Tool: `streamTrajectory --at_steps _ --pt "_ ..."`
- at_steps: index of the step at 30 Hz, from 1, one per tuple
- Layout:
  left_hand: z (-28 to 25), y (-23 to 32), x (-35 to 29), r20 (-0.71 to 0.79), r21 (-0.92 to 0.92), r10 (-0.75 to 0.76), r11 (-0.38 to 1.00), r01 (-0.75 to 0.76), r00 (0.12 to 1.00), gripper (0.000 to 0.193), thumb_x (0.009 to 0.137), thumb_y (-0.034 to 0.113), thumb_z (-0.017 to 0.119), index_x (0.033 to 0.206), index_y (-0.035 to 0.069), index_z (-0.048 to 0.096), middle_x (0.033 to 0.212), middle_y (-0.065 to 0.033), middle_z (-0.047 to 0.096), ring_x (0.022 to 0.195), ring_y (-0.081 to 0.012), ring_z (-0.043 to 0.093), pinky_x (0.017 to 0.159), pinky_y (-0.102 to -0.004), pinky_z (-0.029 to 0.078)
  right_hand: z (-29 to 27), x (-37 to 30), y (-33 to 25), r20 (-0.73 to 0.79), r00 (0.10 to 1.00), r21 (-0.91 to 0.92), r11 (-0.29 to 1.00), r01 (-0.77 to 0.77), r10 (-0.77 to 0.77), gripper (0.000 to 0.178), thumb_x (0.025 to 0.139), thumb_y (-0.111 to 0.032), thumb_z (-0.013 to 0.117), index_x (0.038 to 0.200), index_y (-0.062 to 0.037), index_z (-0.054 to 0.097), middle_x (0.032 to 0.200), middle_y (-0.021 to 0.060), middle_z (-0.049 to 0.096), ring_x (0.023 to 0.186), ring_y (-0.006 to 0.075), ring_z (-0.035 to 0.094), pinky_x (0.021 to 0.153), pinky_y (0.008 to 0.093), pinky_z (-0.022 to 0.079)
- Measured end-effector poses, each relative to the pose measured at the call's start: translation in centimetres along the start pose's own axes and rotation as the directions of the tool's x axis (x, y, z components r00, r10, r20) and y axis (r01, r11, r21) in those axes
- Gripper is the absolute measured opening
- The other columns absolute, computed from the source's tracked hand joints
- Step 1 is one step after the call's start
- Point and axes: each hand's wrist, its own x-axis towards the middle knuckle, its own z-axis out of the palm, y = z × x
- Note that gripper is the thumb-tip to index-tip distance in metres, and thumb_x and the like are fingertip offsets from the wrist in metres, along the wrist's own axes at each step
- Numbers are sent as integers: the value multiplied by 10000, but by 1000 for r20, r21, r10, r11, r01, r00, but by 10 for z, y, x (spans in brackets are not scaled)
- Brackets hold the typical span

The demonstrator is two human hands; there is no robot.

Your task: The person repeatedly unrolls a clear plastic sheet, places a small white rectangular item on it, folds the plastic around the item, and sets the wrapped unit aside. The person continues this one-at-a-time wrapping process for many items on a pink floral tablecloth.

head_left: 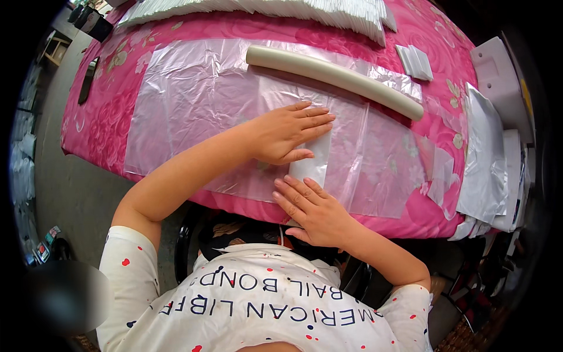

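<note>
A large sheet of clear plastic film [187, 117] lies spread on the table. On it, in front of me, is a narrow whitish strip [312, 171] that looks like folded plastic. My left hand [287, 134] rests palm down across the strip, fingers stretched out to the right. Nearer to me, my right hand [315, 212] lies flat at the strip's near end, its fingers extended and slightly spread. Neither hand grips anything. Beyond them a long cream-coloured tube [334, 78] lies slantwise over the film. The palms hide part of the strip.
A pink flowered cloth [102, 138] covers the table. Along the far edge runs a long row of folded white pieces [328, 14], with a smaller stack [415, 63] at right. Silvery-white plastic sheets [484, 158] and a white box [498, 82] line the right edge. A dark phone-like object [88, 82] lies far left.
</note>
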Motion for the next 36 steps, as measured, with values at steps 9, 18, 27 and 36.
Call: streamTrajectory --at_steps 9,18,27,36 --pt "7 -8 -2 96 -9 1 1000 0 995 794 872 544 344 1409 -26 212 1451 -183 263 1365 -305 208 1120 -438 111 18 -4 -2 49 998 -4 1000 -29 30 722 831 -484 478 1357 -7 352 1449 131 299 1356 258 251 1110 413 161" --pt "3 -6 -3 94 -3 -6 1000 6 996 825 864 573 324 1419 -19 179 1454 -186 253 1370 -311 189 1121 -440 97 20 -11 -12 26 1000 75 997 -8 6 702 814 -414 541 1354 -9 350 1453 137 284 1359 258 241 1108 399 173" --pt "-13 50 -46 -266 -86 72 992 -98 961 430 722 159 696 1116 38 573 1190 -110 548 1045 -266 552 895 -385 465 -21 -18 19 -268 959 92 994 -66 89 411 743 -107 637 1132 -13 546 1234 140 521 1151 292 495 963 422 408" --pt "18 94 -62 -251 -48 11 999 -24 968 262 698 123 604 922 -13 595 1010 -94 579 938 -225 575 850 -343 475 -13 -17 22 -287 942 -12 983 -185 174 360 744 -42 593 1100 7 568 1156 121 569 1097 277 528 959 404 407"
